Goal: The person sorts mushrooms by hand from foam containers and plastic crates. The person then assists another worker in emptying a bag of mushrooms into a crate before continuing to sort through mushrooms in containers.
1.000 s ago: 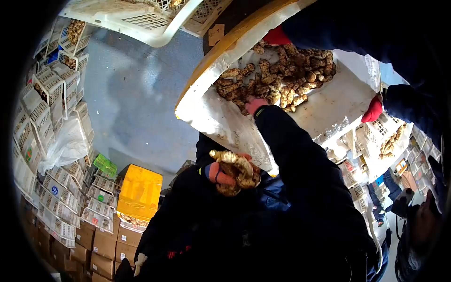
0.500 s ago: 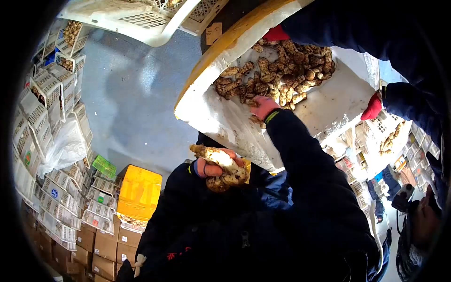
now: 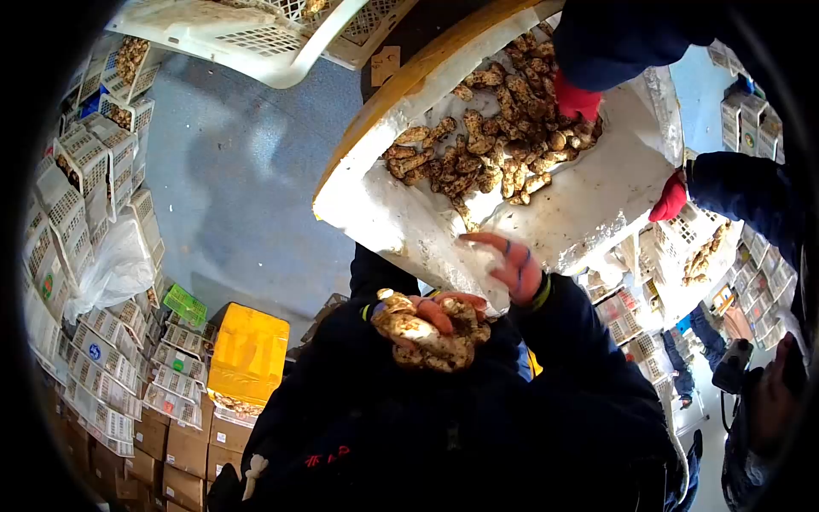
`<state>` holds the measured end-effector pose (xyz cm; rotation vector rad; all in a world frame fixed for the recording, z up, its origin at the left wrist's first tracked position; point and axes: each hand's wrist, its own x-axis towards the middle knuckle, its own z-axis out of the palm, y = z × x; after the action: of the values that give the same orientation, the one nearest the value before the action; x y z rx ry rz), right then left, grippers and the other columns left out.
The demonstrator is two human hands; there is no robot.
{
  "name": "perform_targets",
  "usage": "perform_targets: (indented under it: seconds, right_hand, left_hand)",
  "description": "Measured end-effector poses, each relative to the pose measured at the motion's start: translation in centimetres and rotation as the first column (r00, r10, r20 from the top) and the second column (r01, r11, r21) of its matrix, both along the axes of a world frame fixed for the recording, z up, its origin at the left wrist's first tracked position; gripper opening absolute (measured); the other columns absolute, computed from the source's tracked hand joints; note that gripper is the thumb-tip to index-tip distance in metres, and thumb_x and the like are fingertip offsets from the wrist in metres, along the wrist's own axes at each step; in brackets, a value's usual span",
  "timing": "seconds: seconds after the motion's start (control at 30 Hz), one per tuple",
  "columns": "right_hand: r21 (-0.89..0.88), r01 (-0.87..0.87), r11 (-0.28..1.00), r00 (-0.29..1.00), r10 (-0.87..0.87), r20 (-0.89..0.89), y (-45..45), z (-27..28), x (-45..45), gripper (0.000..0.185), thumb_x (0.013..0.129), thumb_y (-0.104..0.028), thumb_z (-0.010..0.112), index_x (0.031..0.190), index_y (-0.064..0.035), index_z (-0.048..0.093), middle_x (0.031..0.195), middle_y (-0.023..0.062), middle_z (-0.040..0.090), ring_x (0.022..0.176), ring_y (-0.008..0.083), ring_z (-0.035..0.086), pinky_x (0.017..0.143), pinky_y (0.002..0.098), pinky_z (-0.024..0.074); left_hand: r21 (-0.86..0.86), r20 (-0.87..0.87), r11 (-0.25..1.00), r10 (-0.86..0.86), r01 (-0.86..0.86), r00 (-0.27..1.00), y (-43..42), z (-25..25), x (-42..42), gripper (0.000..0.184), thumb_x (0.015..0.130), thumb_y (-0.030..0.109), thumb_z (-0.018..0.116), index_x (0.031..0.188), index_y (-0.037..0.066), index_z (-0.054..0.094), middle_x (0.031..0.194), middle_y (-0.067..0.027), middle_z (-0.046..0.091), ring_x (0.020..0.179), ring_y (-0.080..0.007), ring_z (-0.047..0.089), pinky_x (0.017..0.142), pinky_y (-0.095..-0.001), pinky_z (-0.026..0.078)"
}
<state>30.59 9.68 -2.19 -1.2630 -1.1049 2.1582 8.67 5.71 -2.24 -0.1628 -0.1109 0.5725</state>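
Note:
My left hand (image 3: 437,314), in a pinkish-orange glove, is closed around several matsutake-like mushrooms (image 3: 431,346) close to my chest. They are pale and brown, with soil on them. Just right of it and higher, my right hand (image 3: 514,269) in a similar glove is open, its fingers stretched toward the left, with nothing visible in them. It is over the near edge of a white foam box (image 3: 614,192). A heap of brown mushrooms (image 3: 503,128) lies inside the box, mostly toward its far side.
Another person's red-gloved hand (image 3: 580,98) reaches into the heap; a second red glove (image 3: 670,198) is at the box's right edge. White crates (image 3: 111,341) stack up at left, above cardboard boxes (image 3: 188,448). A yellow box (image 3: 247,354) stands nearby.
My right hand has drawn back from the heap toward me, fingers now spread. My left hand has shifted right with its mushrooms. The other person's red glove has moved right and down across the heap.

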Motion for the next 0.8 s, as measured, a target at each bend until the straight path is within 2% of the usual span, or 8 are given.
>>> perform_targets:
  seconds: [0.07,0.13,0.17,0.3,0.5,0.57,0.63,0.8]
  right_hand:
    - [0.123,0.052,0.991,0.906,-0.098,0.412,-0.5,-8.4,0.5,0.034,0.078,-0.015,0.054,0.109,-0.0037,0.051,0.107,0.0138,0.056,0.101,0.0245,0.052,0.087,0.0332,0.039]
    - [0.29,-0.508,0.811,0.621,0.112,0.776,2.1,-15.1,-0.3,0.029,0.082,-0.02,0.045,0.107,-0.0062,0.053,0.111,0.0121,0.052,0.102,0.0281,0.048,0.087,0.0359,0.0386]
    - [0.146,-0.852,0.503,0.291,0.223,0.931,3.5,-18.7,-1.7,0.026,0.083,-0.017,0.039,0.104,-0.0109,0.054,0.109,0.0092,0.052,0.101,0.0262,0.048,0.085,0.0345,0.0402]
    - [-0.224,-0.971,0.08,-0.192,0.294,0.936,6.1,-22.7,-4.9,0.025,0.082,-0.017,0.039,0.099,-0.0139,0.057,0.107,0.004,0.053,0.103,0.0217,0.047,0.083,0.0429,0.0384]
    - [-0.24,-0.938,0.251,-0.198,0.183,0.963,4.5,-23.1,-2.7,0.02,0.079,-0.017,0.041,0.087,-0.0137,0.059,0.094,0.0025,0.054,0.092,0.0203,0.049,0.076,0.0424,0.0382]
    - [-0.106,-0.961,0.256,-0.058,0.187,0.981,3.8,-22.3,-0.5,0.019,0.077,-0.019,0.042,0.084,-0.0134,0.059,0.091,0.004,0.052,0.093,0.022,0.048,0.074,0.0421,0.0388]
    - [-0.17,-0.942,0.288,-0.052,0.377,0.925,5.1,-19.9,0.4,0.021,0.077,-0.023,0.048,0.092,-0.0129,0.059,0.111,0.0075,0.05,0.105,0.0258,0.046,0.081,0.0435,0.0377]
    - [0.077,-0.799,0.597,0.234,0.19,0.954,5.1,-18.0,2.6,0.043,0.069,-0.034,0.061,0.107,-0.016,0.055,0.128,0.0134,0.035,0.119,0.0331,0.03,0.094,0.0423,0.0301]
  left_hand:
    - [0.009,0.02,1.0,0.028,-0.028,0.999,-0.6,-0.4,0.0,0.04,0.073,0.021,0.066,0.109,0.007,0.053,0.131,-0.0149,0.024,0.117,-0.0307,0.033,0.095,-0.0425,0.029]
    - [0.005,0.025,0.999,0.047,-0.047,0.999,-1.1,-0.9,-0.1,0.041,0.073,0.022,0.066,0.109,0.008,0.052,0.132,-0.0148,0.022,0.118,-0.0311,0.032,0.095,-0.0425,0.029]
    - [0.002,0.026,0.999,0.055,-0.055,0.998,-1.4,-1.0,-0.2,0.041,0.073,0.022,0.066,0.109,0.008,0.052,0.132,-0.0147,0.021,0.118,-0.0314,0.032,0.095,-0.0425,0.029]
    - [-0.025,0.01,0.995,0.1,-0.1,0.995,-2.2,-1.2,-1.0,0.041,0.073,0.022,0.066,0.11,0.009,0.051,0.133,-0.0145,0.016,0.119,-0.0323,0.03,0.096,-0.0424,0.028]
    - [-0.021,-0.008,0.991,0.134,-0.134,0.991,-1.6,-0.7,-1.7,0.043,0.073,0.022,0.066,0.111,0.01,0.05,0.136,-0.0142,0.009,0.12,-0.0338,0.027,0.097,-0.0424,0.027]
    - [-0.002,-0.007,0.989,0.146,-0.146,0.989,-1.1,-0.7,-1.5,0.043,0.073,0.022,0.066,0.111,0.011,0.05,0.136,-0.0141,0.007,0.121,-0.0343,0.026,0.097,-0.0424,0.027]
    - [0.025,0.007,0.986,0.167,-0.167,0.986,-1.4,-1.2,-1.3,0.044,0.073,0.023,0.066,0.112,0.011,0.049,0.137,-0.014,0.005,0.121,-0.0347,0.025,0.098,-0.0423,0.026]
    - [0.092,0.036,0.972,0.213,-0.215,0.976,-1.1,-1.9,-0.8,0.046,0.074,0.024,0.065,0.113,0.008,0.047,0.137,-0.0136,0.002,0.122,-0.034,0.023,0.097,-0.0414,0.029]
